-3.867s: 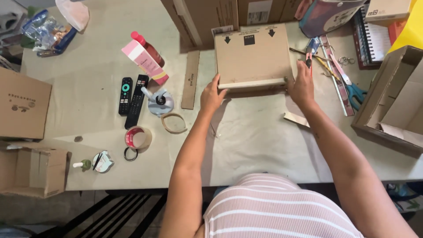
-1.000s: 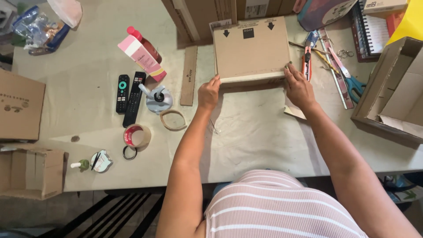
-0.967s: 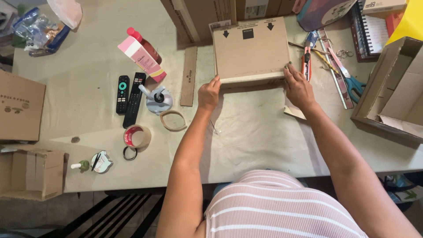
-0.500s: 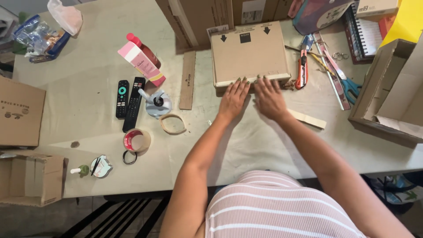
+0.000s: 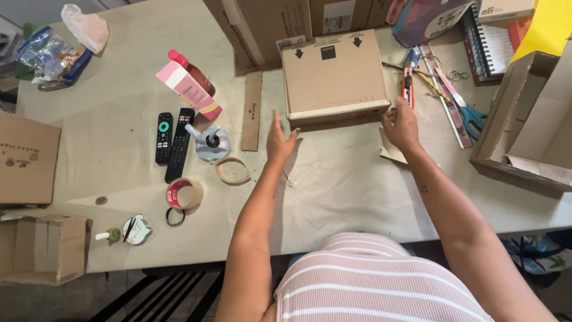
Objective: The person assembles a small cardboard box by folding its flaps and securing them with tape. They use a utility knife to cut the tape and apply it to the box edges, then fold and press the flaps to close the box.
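While the flat cardboard box [image 5: 333, 77] lies closed on the pale surface [image 5: 333, 191], both hands sit just short of its near edge: the left hand [image 5: 279, 140] off its left corner, grip spread and empty; the right hand [image 5: 402, 125] near its right corner, fingers loosely curled, holding nothing. A cardboard strip [image 5: 252, 111] lies left of the box, a box cutter [image 5: 408, 80] right

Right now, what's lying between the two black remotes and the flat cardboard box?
In the head view, between the remotes and the box lie a small grey dispenser and a long cardboard strip, on the table.
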